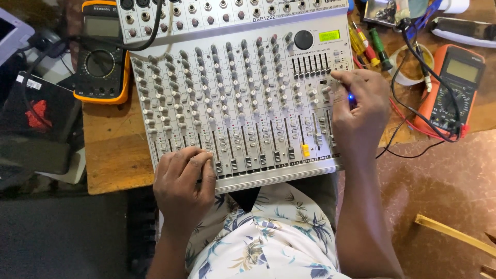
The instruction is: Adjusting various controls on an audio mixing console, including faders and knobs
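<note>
Grey audio mixer (243,88) lies across our lap and the wooden worktop (111,150). Our left hand (182,188) rests curled on its near edge, grip empty; right hand (360,111) fingers its right-side controls, clasping nothing.

The left hand (182,188) covers the near left corner of the grey mixing console (237,88), hiding the faders beneath its fingers. The right hand (360,111) hides the controls under its palm; only a blue glow shows at its thumb side, source too small to tell. The console's far end is cut off by the top edge. Left of the left hand, the yellow multimeter (101,57) loses its top there too. Right of the right hand, a tangle of cables partly masks the orange multimeter (452,88).
</note>
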